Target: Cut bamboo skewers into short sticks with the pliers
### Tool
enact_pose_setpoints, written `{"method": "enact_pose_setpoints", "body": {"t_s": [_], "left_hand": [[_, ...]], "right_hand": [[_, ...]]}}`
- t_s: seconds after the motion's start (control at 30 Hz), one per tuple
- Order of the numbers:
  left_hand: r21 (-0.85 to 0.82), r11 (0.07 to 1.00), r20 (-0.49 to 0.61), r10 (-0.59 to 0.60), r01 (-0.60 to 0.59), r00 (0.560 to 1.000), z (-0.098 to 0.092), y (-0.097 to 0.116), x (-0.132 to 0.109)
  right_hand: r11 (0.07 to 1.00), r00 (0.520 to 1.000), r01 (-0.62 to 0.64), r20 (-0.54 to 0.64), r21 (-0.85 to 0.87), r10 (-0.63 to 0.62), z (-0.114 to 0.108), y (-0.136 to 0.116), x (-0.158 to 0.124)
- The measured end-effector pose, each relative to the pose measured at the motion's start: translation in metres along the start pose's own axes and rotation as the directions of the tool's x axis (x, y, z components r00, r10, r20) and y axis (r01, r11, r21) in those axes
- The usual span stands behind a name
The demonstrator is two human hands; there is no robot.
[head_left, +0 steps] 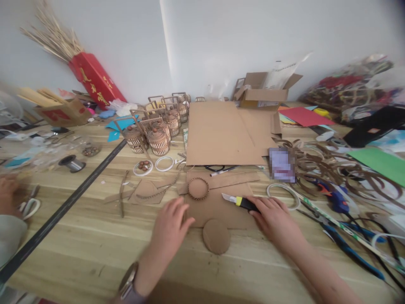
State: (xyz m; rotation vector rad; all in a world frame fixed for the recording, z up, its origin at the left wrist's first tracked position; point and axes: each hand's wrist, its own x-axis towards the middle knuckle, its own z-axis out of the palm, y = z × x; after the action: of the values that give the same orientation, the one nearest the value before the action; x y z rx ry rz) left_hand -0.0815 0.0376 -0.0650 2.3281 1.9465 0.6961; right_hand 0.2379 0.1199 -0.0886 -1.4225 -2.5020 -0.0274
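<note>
My left hand (171, 226) lies flat with fingers together on the left edge of a brown cardboard piece (218, 207) on the wooden table. My right hand (274, 215) is closed round a yellow and black utility knife (238, 201), its blade pointing left over the cardboard. A cut cardboard disc (217, 236) lies just in front of the piece, between my hands. A round corrugated-edged cardboard ring (198, 188) sits behind it.
A large cardboard sheet (221, 135) and several small cardboard lanterns (158, 141) stand further back. Curled cardboard strips (319, 162), a glue gun (332, 196), cables and coloured paper crowd the right. Another person's hand (8, 194) with scissors (30, 207) is at far left.
</note>
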Motion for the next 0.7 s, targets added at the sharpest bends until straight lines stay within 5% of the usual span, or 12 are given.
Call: {"method": "enact_pose_setpoints", "body": {"t_s": [0.13, 0.27, 0.5, 0.7], "left_hand": [[0.306, 0.936, -0.048, -0.17, 0.176, 0.984, -0.015, -0.047, 0.013], [0.405, 0.896, 0.061, -0.224, 0.181, 0.973, -0.022, -0.071, 0.022], [0.337, 0.912, -0.005, -0.247, 0.234, 0.969, -0.029, -0.068, 0.02], [0.11, 0.966, -0.145, -0.217, 0.234, 0.965, -0.039, -0.048, 0.002]], "right_hand": [[0.999, 1.0, -0.014, 0.007, 0.034, 0.014, -0.003, -0.003, 0.0], [0.993, 1.0, -0.01, 0.0, 0.117, 0.01, -0.018, -0.027, -0.005], [0.928, 0.951, 0.17, 0.192, 0.331, -0.243, -0.026, -0.1, -0.016], [0.945, 0.956, 0.151, 0.201, 0.29, -0.214, -0.014, -0.112, -0.012]]}}
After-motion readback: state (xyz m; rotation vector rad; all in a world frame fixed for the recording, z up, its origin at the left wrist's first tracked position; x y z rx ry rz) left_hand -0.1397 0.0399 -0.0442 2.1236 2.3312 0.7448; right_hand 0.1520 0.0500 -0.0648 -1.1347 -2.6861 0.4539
